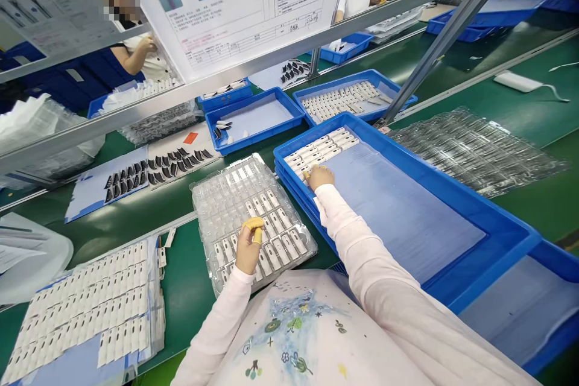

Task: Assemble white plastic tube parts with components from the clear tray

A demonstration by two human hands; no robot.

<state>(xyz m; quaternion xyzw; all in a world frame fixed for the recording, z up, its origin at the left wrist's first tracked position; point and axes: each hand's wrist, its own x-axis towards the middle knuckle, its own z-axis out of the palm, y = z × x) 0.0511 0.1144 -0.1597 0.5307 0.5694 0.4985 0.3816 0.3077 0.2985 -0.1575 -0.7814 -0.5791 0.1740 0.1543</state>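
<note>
White oblong plastic parts (280,247) sit slanted in their pockets directly beneath my left hand (248,250). Its thumb and forefinger, capped in yellow rubber finger cots (252,223), are drawn narrow just above the parts, but I cannot tell whether they are pinching one. These parts lie in a clear vacuum-formed plastic tray (226,184), and their long axes run diagonally up and to the left, so my left hand is much nearer to them than my right hand (320,178).

My right fingers (306,175) are close together at the near end of neat rows of white plastic parts (321,151), on the pale liner inside a deep blue plastic tray (452,182). I cannot tell whether they hold a part. Those rows stretch away from my right hand toward the tray's far corner, and the clear tray lies just left of the blue one.

Both trays rest on a green table (190,277). Sheets of white parts on paper (85,307) lie at my lower left, and rows of black parts on white paper (167,166) lie ahead of my left hand.
</note>
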